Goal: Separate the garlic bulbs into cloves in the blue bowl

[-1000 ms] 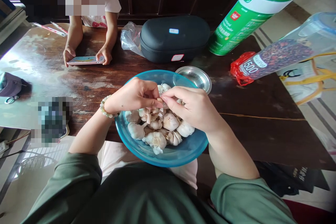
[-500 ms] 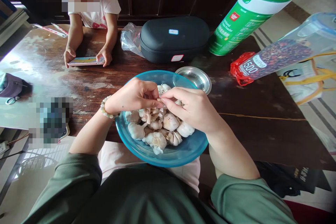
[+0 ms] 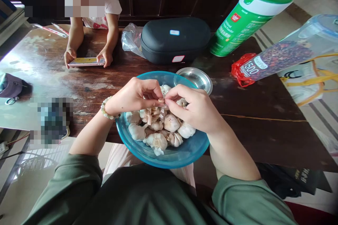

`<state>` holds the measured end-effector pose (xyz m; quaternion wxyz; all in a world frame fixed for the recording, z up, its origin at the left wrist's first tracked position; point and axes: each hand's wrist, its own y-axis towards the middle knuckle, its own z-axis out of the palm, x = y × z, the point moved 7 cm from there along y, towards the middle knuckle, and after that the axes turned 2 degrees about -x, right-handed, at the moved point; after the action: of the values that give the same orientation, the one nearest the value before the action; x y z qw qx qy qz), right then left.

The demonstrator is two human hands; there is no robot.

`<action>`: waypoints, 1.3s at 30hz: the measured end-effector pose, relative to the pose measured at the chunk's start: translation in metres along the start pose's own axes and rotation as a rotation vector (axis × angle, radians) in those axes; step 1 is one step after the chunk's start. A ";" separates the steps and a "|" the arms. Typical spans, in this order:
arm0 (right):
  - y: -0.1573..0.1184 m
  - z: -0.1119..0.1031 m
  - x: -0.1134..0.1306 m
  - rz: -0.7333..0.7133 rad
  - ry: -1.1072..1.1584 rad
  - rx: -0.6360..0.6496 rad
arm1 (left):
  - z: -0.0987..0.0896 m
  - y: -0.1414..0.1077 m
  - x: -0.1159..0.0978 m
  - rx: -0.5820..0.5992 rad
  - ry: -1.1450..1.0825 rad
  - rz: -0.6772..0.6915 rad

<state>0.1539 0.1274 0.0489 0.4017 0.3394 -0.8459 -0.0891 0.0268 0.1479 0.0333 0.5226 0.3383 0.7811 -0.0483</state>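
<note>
My left hand (image 3: 134, 96), with a pale bead bracelet (image 3: 107, 109) on its wrist, and my right hand (image 3: 192, 108) meet above a blue plastic bowl (image 3: 169, 159). Their fingertips pinch a small piece of garlic (image 3: 162, 102), mostly hidden by the fingers. Several whole garlic bulbs (image 3: 171, 123) and loose papery skins (image 3: 150, 116) fill the bowl just below my hands. My forearms rest near the bowl's rim on either side.
A steel dish (image 3: 196, 80) touches the bowl's far rim on the dark wooden table (image 3: 253, 137). Farther back are a black zip case (image 3: 174, 40), a green canister (image 3: 245, 21) and a transparent grain container (image 3: 280, 56). Across the table, a person holds a phone (image 3: 86, 62).
My fingertips have shifted slightly while staying together over the bowl. The garlic bulbs in the bowl have not visibly moved.
</note>
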 end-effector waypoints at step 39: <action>-0.001 0.001 -0.002 0.012 -0.003 0.018 | 0.004 0.002 -0.001 0.086 0.148 -0.034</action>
<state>0.1539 0.1278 0.0467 0.3981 0.3377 -0.8492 -0.0797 0.0310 0.1472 0.0326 0.4477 0.3497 0.8203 -0.0656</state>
